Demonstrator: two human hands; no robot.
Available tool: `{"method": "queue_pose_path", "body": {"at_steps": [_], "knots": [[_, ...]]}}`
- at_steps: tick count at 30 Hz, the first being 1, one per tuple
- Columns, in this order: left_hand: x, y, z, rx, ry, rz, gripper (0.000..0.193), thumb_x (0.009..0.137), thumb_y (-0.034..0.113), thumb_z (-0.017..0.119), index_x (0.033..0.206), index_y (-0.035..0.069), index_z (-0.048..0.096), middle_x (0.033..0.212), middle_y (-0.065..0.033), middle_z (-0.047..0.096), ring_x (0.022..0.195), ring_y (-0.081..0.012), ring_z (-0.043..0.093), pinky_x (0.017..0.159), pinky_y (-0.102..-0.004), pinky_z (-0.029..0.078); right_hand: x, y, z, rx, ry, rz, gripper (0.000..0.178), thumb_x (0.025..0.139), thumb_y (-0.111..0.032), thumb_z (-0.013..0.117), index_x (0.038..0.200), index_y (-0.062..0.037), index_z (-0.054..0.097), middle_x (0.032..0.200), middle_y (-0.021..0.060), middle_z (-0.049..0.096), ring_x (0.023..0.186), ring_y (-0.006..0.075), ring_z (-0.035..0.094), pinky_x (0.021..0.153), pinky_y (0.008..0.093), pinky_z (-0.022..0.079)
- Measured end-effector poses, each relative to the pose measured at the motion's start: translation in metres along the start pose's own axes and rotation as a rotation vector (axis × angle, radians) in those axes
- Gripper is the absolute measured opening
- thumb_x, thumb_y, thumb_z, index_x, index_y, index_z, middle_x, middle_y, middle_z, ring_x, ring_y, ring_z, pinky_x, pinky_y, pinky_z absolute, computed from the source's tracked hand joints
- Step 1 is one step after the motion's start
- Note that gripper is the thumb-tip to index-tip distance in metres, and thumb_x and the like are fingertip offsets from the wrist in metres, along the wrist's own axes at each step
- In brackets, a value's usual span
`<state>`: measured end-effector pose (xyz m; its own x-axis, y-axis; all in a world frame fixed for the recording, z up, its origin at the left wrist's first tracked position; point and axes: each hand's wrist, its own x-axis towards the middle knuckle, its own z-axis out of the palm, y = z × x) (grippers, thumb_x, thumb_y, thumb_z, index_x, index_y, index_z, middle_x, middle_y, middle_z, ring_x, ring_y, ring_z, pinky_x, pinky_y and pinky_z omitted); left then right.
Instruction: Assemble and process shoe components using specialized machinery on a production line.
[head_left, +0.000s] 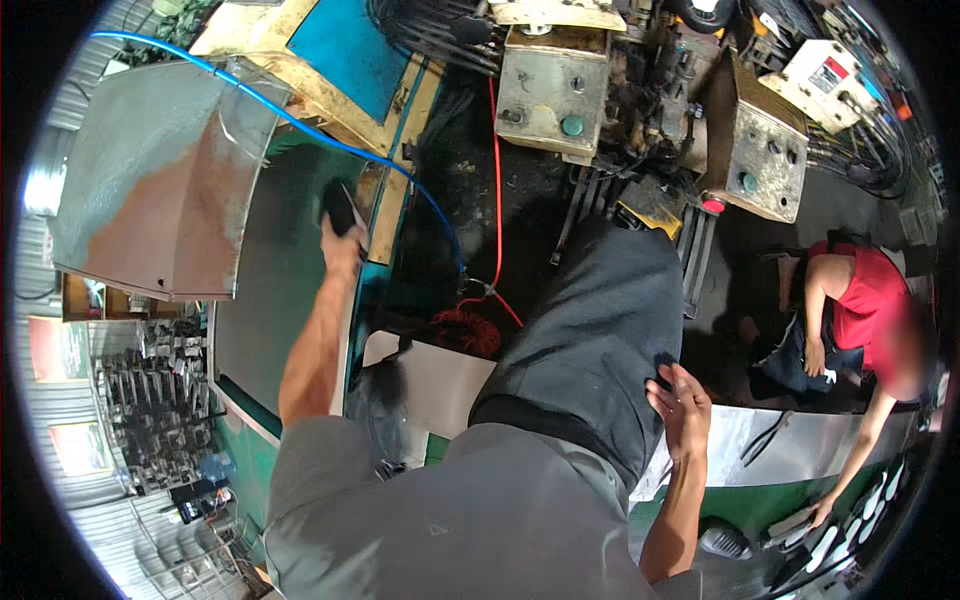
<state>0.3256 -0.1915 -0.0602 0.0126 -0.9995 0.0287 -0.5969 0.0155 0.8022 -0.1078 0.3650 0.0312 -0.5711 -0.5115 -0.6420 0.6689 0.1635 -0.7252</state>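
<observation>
Out to the far left, my left hand [345, 243] is closed around the near end of a black, sole-shaped piece that looks like a shoe sole [341, 205]. It is over the dark green surface of a conveyor-like table [280, 330], beside the table's right edge. My right hand [683, 405] hovers by my right thigh with its fingers loosely bent and apart, and I see nothing in it. Long-handled tongs or pliers [766, 440] lie on the metal ledge [820, 450] to its right.
Two control boxes [553, 90] [757, 140] stand ahead by a machine. A blue hose [290, 118] crosses at left, near a grey-brown metal hood [165, 190]. At right, a co-worker in a red top [858, 290] reaches toward several shoe soles [822, 550]; a dark shoe [725, 540] lies nearer.
</observation>
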Motion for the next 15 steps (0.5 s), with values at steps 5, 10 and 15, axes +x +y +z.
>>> {"method": "queue_pose_path", "body": {"at_steps": [5,10,15], "knots": [[0.139,0.006,-0.059,0.282,-0.026,0.033,0.071,0.087,0.014,0.075,0.155,-0.003,0.06,0.142,-0.0234,0.071,0.127,-0.0354,0.068,0.112,-0.0401,0.05,-0.008,0.005,-0.018,0.107,0.022,-0.081,0.044,0.11,-0.025,0.071,0.144,0.0017,0.066,0.137,0.0197,0.074,0.11,0.0323,0.079,0.097,0.0432,0.065],[0.076,0.026,0.056,-0.487,-0.834,-0.054,0.052,0.116,0.02,0.053,0.162,-0.003,0.049,0.149,-0.0216,0.066,0.137,-0.0314,0.065,0.118,-0.0422,0.053,-0.056,0.06,-0.124,0.05,0.518,-0.097,0.046,0.112,-0.024,0.066,0.144,0.0087,0.061,0.129,0.0201,0.075,0.114,0.0329,0.077,0.105,0.0445,0.062],[-0.081,0.117,0.182,-0.392,-1.157,-0.134,0.057,0.112,0.02,0.061,0.161,-0.005,0.047,0.152,-0.0273,0.061,0.139,-0.0356,0.063,0.12,-0.0469,0.05,-0.164,0.173,-0.315,-0.151,1.072,0.103,0.036,0.108,-0.02,0.066,0.135,0.0041,0.072,0.112,0.0164,0.079,0.095,0.0257,0.078,0.083,0.0377,0.065]]}}
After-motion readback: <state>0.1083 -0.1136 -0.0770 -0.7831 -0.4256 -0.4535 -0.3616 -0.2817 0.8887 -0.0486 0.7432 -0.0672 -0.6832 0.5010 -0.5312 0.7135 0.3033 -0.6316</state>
